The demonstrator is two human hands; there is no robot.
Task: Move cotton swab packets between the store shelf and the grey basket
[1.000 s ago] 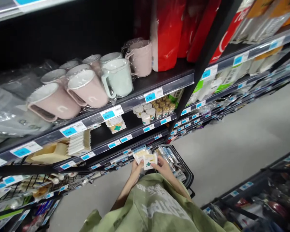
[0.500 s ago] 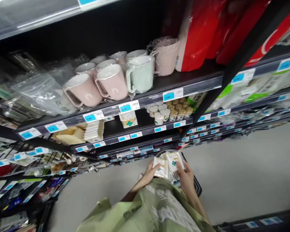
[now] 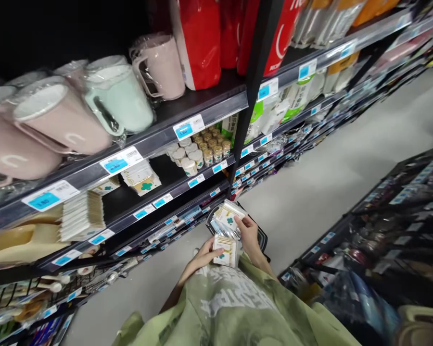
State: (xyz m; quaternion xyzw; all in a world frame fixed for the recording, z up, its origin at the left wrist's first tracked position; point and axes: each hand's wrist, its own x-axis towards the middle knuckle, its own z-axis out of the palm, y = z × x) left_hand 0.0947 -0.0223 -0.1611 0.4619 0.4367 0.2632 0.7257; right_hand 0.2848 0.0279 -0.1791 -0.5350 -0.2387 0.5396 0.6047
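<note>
My left hand [image 3: 201,257] is closed on a small white packet [image 3: 225,252] with a green clover mark, close to my shirt front. My right hand [image 3: 248,234] grips another such packet [image 3: 228,216], a little farther out and above the dark-rimmed basket [image 3: 261,236]. Between the two packets, shiny wrapped items [image 3: 224,229] show in the basket. Similar clover-marked packs [image 3: 144,179] lie on the lower shelf at the left, near a row of thin white packets [image 3: 82,216].
Pink and mint mugs [image 3: 120,96] in clear plastic stand on the upper shelf, beside red bags [image 3: 200,43]. Small round tubs [image 3: 189,166] sit on the shelf below. A grey floor aisle [image 3: 310,178] runs right, with a dark rack [image 3: 411,230] along it.
The view has swung right, so the shelves sit farther left. The two packets have moved apart, the right-hand one now farther from my body than the left-hand one.
</note>
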